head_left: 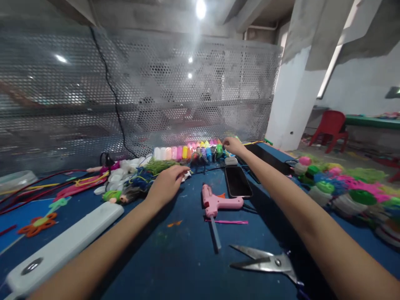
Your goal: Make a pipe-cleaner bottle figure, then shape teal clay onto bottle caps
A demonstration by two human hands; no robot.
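Observation:
My left hand (168, 181) is over the near edge of a heap of green and blue craft pieces (140, 177), its fingers bent to the right; what they hold, if anything, I cannot make out. Farther back, my right hand (233, 146) reaches to the right end of a row of coloured bottles (179, 153), fingers curled down. Its fingertips are too small to read. Between my forearms lie a pink glue gun (212, 202) with a clear glue stick, a black phone (238, 182) and a thin pink strip (231, 222). Open scissors (265, 262) rest nearest me.
A long white device (67, 246) and an orange flower (39, 224) lie at left. Yarn-wrapped pieces (353, 196) crowd the right side. Behind the table (175, 266) stands a perforated metal panel (187, 96). Red chair (330, 128) at far right.

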